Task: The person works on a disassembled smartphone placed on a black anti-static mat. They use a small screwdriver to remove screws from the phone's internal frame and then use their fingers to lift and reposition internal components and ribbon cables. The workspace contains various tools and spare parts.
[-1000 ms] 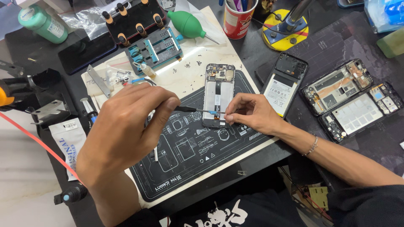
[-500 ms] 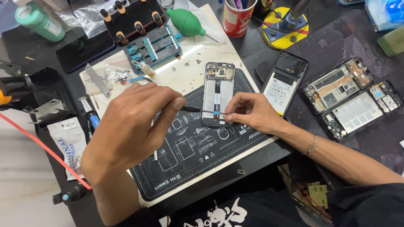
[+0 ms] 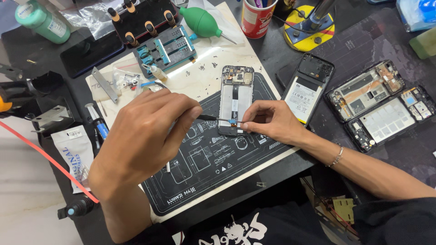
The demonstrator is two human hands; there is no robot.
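The opened phone frame lay face-down on the dark repair mat, its long side running away from the person, so its lower end sat closest to both hands. The left hand was closed around a thin dark tool, held like a pen and laid nearly flat so the tip reached a small blue part at the frame's bottom edge. The right hand was pinched narrow, its fingertips pressing at that same spot, apparently to steady the frame or the part while the tip worked; whether it gripped anything of its own could not be told.

Just right of the frame lay 1 black back cover, inside up, and beyond it 2 more stripped phone bodies side by side, kept off the mat. Behind the frame a blue-jawed holder sat on the pale board, with loose screws and small metal pieces beside it. A red cup at the back of the worktop held pens or tools upright. A green dust blower and a green bottle lay farther off.
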